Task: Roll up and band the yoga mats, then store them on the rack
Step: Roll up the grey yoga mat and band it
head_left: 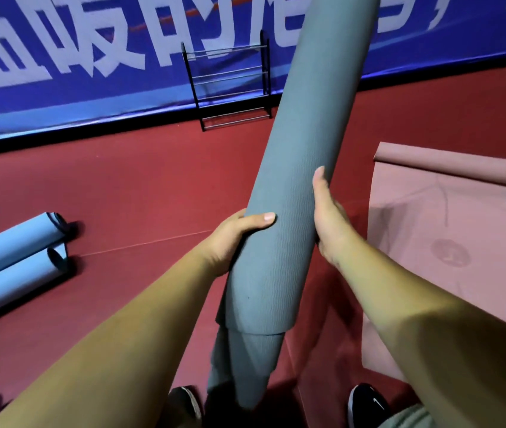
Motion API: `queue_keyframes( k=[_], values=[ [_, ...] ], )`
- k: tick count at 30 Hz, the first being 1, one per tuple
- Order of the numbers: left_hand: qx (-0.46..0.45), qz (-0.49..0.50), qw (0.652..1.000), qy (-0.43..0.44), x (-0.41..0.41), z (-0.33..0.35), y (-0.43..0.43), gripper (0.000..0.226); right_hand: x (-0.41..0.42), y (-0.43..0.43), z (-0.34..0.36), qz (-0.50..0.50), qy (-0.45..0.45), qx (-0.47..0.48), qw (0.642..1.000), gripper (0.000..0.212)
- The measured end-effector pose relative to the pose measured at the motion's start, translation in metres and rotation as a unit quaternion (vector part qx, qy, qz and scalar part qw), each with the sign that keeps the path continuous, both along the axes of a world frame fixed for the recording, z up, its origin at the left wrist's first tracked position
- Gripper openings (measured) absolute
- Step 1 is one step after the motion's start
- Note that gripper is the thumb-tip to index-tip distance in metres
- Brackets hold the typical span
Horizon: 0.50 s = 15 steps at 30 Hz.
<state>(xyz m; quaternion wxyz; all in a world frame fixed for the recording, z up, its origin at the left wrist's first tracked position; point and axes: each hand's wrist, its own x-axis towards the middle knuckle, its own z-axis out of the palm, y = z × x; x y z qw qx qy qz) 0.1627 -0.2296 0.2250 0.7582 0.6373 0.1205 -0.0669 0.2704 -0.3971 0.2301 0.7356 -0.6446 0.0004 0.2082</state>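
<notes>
Red floor (153, 186); teal mat roll (301, 134) in left hand (236, 239), right hand (329, 220)

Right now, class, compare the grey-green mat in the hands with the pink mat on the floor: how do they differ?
The grey-green mat is rolled up; the pink mat lies mostly flat, far end curled. The grey-green mat is held steeply tilted by the left hand and right hand; the pink mat rests on the floor. Shared: neither is on the rack.

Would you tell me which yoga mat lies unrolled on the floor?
The pink foam mat on the right, spread flat; the two light blue mats lie rolled, the grey-green mat is held rolled.
</notes>
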Motion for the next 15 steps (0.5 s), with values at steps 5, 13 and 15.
queue_keyframes(
  k=[5,13,15],
  values=[
    [-0.064,-0.009,0.997,0.032,-0.005,0.000,-0.008,0.036,-0.003,-0.006,0.015,0.045,0.026,0.156,0.986,0.085],
    [-0.043,-0.023,0.998,0.030,-0.010,-0.008,0.002,0.047,0.005,-0.007,0.010,0.067,0.030,0.190,0.979,0.074],
    [0.016,0.016,1.000,0.008,-0.010,-0.005,0.007,0.056,0.004,-0.008,0.012,0.055,0.015,0.149,0.987,0.080]
  ],
)
